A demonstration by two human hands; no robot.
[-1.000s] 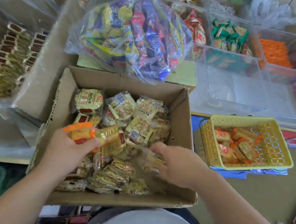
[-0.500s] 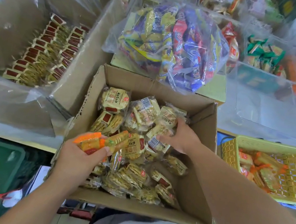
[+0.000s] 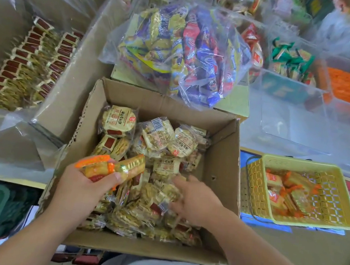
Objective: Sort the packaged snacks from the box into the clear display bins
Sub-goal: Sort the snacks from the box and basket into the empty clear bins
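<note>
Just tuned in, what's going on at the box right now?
A person is picking through the cardboard box. The left hand grips a bundle of packs, one orange-edged, over it. The right hand reaches into the loose packs; blur hides its grip. The yellow basket alongside holds orange-edged packs.

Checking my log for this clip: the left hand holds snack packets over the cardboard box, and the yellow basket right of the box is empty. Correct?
Not quite. The yellow basket is not empty: the head view shows orange-wrapped packets lying in it. The rest stands: the left hand holds snack packets over the cardboard box.
</note>
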